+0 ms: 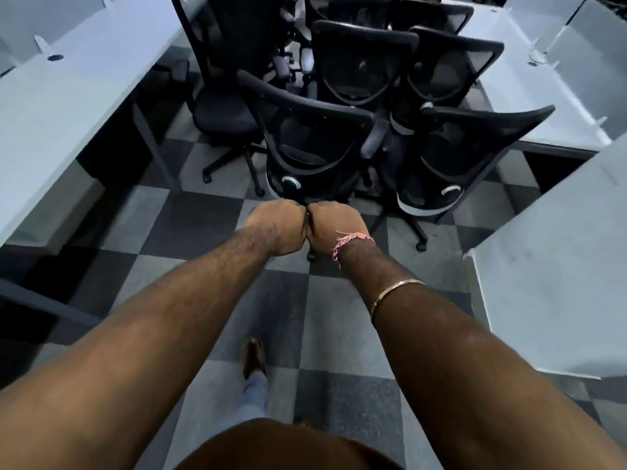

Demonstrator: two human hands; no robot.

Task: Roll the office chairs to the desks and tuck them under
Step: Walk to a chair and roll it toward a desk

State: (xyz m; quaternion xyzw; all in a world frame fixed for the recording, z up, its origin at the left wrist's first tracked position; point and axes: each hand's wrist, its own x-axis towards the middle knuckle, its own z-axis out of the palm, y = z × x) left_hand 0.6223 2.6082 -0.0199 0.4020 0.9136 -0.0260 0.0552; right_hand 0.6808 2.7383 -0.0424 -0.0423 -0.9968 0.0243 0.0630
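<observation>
Both arms stretched fwd, fists side by side, knuckles touching, at frame centre. Left hand [276,228] fingers curled under; right hand [336,228] same, w/ pink thread at wrist and a thin metal bangle further down the forearm. A thin dark bit shows in the gap btwn the fists, but can't tell what it is or whether either hand grips it, so grip state unclear for both.

Nearest chair [312,140], black mesh back, stands just past the fists at 12 o'clock, back toward the person, its lower edge near the knuckles; contact can't be told. Second chair [454,154] at 1 o'clock from the hands, back tilted right, just beside the first. Third chair [224,62], taller back, at 11 o'clock, further off, near the left desk. More chairs [366,59] bunched behind at 12–1 o'clock, all packed tight in the aisle.

Left desk [68,96] runs along 9–11 o'clock; right desks [549,232] at 1–4 o'clock, pale tops. No chair under a desk yet. Floor [210,218] is grey/dark checker carpet. One foot [254,357] at 6 o'clock below the hands
</observation>
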